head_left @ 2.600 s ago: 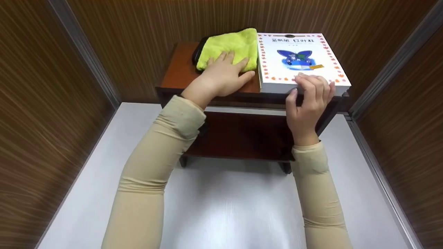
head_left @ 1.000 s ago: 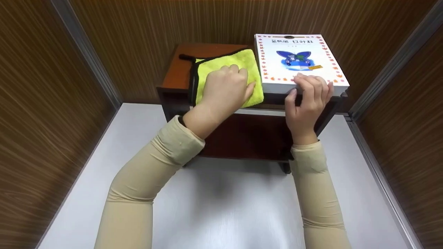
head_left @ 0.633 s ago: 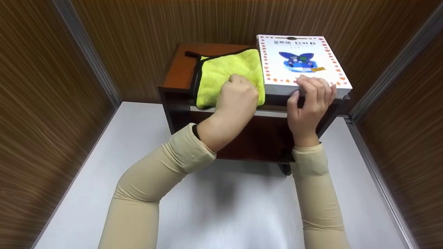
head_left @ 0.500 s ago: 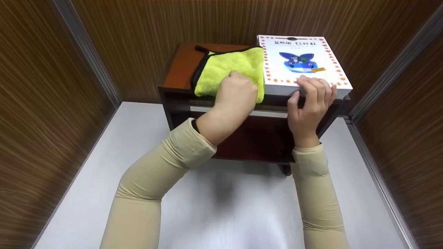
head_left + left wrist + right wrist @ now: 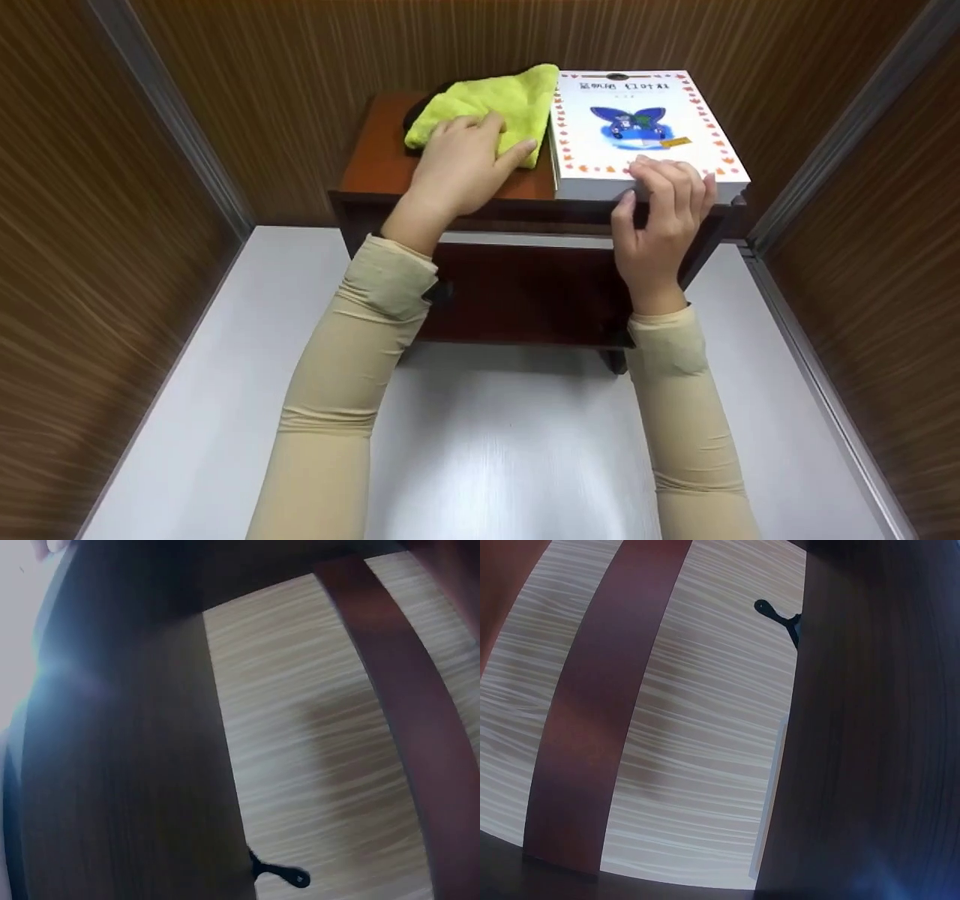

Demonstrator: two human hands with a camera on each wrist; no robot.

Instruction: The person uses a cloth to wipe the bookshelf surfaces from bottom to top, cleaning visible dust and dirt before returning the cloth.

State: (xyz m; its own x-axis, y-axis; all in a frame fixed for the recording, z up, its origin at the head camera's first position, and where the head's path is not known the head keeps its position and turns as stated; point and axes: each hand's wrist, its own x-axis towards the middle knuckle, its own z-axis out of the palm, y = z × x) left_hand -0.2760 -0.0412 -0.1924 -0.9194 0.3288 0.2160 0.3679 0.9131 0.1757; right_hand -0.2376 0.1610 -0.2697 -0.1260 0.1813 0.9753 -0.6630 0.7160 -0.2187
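My left hand point(image 5: 457, 165) grips a bright yellow-green cloth point(image 5: 517, 97) with dark edging, bunched on the left part of the brown tabletop point(image 5: 375, 165). Its fingers bend into the fabric, fingertips hidden, while the thumb reaches out along the cloth's near edge. A thick white picture book point(image 5: 645, 165) with a blue butterfly lies right of the cloth. At its front edge my right hand point(image 5: 660, 217) holds on, fingers bent over the cover and thumb against the side. Both wrist views look beneath the tabletop; a black loop point(image 5: 285, 875) point(image 5: 774, 613) pokes out past its edge.
Below the tabletop is a dark red-brown lower shelf point(image 5: 525, 300). Wood-patterned panels point(image 5: 270, 75) enclose the small table at the back and both sides. The floor point(image 5: 487, 442) is white. A pale edge strip point(image 5: 769, 799) sticks out beside the board.
Since half a second ago, my left hand has moved the cloth back and to the left, from the front edge toward the rear wall. My right hand has stayed at the book.
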